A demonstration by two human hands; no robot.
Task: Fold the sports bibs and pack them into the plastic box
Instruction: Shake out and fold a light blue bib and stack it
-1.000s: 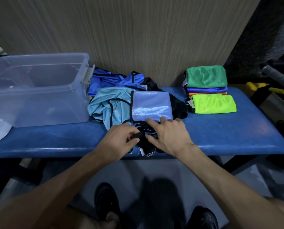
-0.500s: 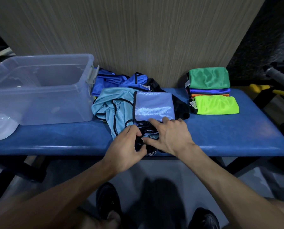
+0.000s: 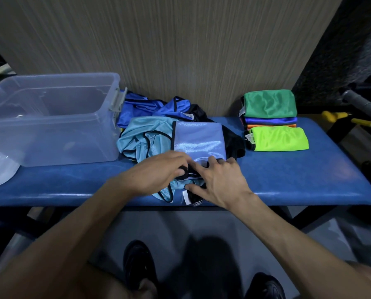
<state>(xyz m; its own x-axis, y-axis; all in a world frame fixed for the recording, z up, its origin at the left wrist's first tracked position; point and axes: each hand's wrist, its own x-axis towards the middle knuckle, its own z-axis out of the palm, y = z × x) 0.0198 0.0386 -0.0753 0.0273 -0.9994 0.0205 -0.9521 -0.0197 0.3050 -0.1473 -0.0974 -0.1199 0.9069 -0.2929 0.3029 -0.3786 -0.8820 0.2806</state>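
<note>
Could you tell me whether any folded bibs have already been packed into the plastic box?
No, the plastic box holds no bibs, while the folded green bib and lime bib lie on the blue bench.

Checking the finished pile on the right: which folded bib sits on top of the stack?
The dark green bib tops the stack, above the blue and orange ones. The lime bib lies in front, nearer the person.
</note>
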